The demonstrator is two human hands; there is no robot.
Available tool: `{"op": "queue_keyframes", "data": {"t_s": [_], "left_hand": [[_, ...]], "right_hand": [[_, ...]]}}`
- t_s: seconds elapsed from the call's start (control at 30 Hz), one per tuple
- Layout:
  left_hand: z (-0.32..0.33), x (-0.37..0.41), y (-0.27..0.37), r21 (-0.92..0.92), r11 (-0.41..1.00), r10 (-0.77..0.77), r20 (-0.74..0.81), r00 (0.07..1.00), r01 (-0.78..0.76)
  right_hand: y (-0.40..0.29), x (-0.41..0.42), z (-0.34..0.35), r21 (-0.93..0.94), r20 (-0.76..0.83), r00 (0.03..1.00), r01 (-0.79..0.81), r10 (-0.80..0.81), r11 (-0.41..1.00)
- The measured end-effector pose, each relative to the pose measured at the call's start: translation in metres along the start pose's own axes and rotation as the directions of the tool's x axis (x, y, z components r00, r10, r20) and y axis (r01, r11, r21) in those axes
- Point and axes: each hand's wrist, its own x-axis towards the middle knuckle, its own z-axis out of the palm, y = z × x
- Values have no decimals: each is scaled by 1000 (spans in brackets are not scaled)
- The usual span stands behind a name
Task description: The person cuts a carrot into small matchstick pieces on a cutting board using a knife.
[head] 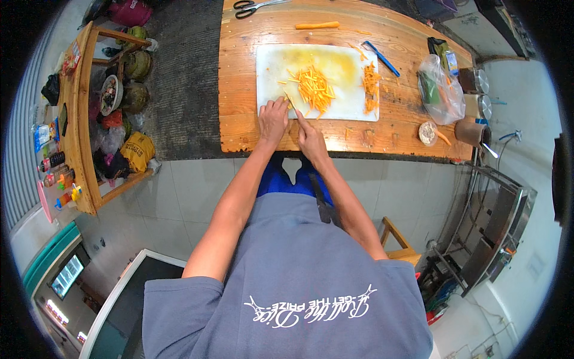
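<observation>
My right hand (312, 140) grips a kitchen knife (290, 99), its thin blade pointing away from me over the white cutting board (269, 63). Close on the blade's left, my left hand (273, 119) has its fingers bent down on the board. A bit of carrot (289, 107) shows at those fingertips; most of it is hidden under them. Just beyond the knife lies a loose heap of carrot sticks (316, 89), with a few strays at its left side. Orange carrot peelings (371, 83) are gathered along the board's right edge.
On the wooden table (242, 134) are a blue-handled peeler (381, 58), a whole peeled carrot (317, 25) and black-handled scissors (251, 8). A plastic bag of vegetables (441, 92), a small tub (428, 133) and jars (475, 80) stand at the right. Left is a wooden shelf (85, 134).
</observation>
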Motion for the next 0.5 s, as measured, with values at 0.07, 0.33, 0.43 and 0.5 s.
{"op": "queue_keyframes", "data": {"t_s": [0.07, 0.33, 0.43, 0.5], "left_hand": [[0, 1, -1, 16, 1000, -6, 0, 1000, 6], [2, -1, 3, -14, 1000, -15, -3, 1000, 15], [2, -2, 0, -14, 1000, 6, 2, 1000, -6], [3, -2, -1, -7, 1000, 9, -2, 1000, -9]], "right_hand": [[10, -9, 5, -19, -68, 995, 68, -69, 997], [0, -41, -19, 44, -2, 997, -83, 83, 996], [-11, -19, -16, 100, 17, 996, -86, 85, 991], [-13, -8, -13, 112, 30, 997, -73, 70, 991]]}}
